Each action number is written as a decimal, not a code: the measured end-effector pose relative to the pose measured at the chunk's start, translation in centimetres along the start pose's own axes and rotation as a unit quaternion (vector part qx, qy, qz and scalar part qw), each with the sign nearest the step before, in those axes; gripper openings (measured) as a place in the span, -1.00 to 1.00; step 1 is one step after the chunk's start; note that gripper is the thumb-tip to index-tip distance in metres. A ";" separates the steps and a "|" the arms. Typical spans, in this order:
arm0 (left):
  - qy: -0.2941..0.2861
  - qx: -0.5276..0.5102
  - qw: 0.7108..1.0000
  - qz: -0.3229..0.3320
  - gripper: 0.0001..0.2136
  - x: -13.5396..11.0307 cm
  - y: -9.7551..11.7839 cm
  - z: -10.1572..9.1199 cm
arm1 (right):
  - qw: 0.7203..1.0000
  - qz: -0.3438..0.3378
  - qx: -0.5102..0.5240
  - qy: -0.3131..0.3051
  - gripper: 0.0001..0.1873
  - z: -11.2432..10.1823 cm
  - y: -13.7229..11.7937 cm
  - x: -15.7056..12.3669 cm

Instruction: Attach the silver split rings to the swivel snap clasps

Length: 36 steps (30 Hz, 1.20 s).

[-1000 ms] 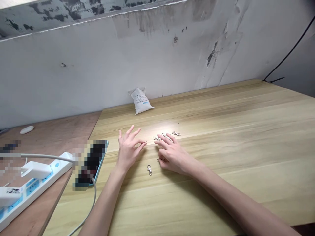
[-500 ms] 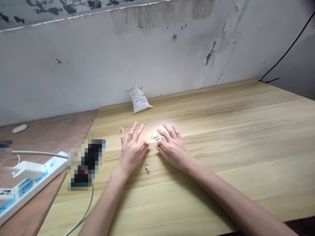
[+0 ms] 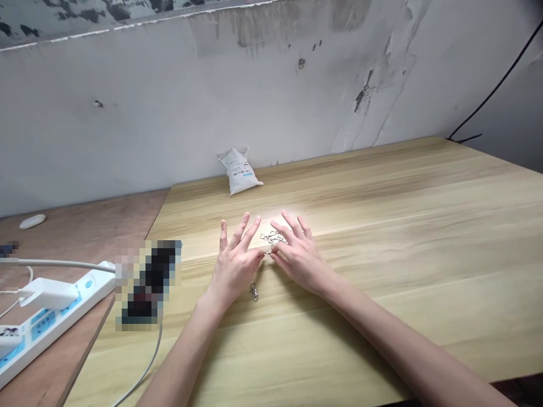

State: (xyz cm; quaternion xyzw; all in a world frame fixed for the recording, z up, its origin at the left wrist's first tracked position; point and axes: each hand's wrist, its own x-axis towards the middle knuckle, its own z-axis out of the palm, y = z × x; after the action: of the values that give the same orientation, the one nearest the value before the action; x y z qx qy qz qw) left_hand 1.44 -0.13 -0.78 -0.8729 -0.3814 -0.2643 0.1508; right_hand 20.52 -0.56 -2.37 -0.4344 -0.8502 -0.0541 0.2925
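My left hand (image 3: pixel 235 264) and my right hand (image 3: pixel 298 255) rest on the light wooden table (image 3: pixel 382 237), fingertips meeting between them. Thumb and forefinger of each hand pinch a tiny metal piece at that meeting point; the other fingers are spread. The piece is too small to make out clearly. A small pile of silver metal clasps (image 3: pixel 271 237) lies just beyond the fingertips, partly hidden by my right fingers. One single clasp (image 3: pixel 253 291) lies on the table beside my left wrist.
A small white pouch (image 3: pixel 238 171) leans at the wall. Left of the table's edge, on a brown surface, lie a phone (image 3: pixel 149 282) on a cable, a white power strip (image 3: pixel 51 308) with plugs, and a small white object (image 3: pixel 32 221).
My right hand came forward from near the single clasp to the pile. My left hand shifted right until both hands' fingertips met. The view dropped slightly.
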 end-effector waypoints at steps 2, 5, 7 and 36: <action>-0.002 -0.004 1.000 -0.003 -0.85 0.0 0.0 -0.1 | 1.000 -0.002 0.002 0.000 -0.80 0.0 0.0 0.0; -0.005 -0.004 1.000 -0.008 -0.85 0.1 0.0 -0.3 | 1.000 -0.002 0.002 0.005 -0.80 -0.1 -0.1 -0.1; -0.009 -0.004 1.000 -0.012 -0.85 0.2 0.1 -0.5 | 1.000 -0.004 0.003 0.009 -0.80 -0.2 -0.1 -0.1; -0.017 -0.026 0.999 -0.026 -0.85 0.2 0.1 -0.7 | 0.999 0.040 -0.021 0.018 -0.87 -0.4 0.0 0.0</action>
State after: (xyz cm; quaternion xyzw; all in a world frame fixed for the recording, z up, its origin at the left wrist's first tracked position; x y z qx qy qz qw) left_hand 1.33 -0.42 -0.10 -0.8709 -0.3992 -0.2628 0.1146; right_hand 20.71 -0.75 -2.03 -0.4730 -0.8256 -0.0678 0.3003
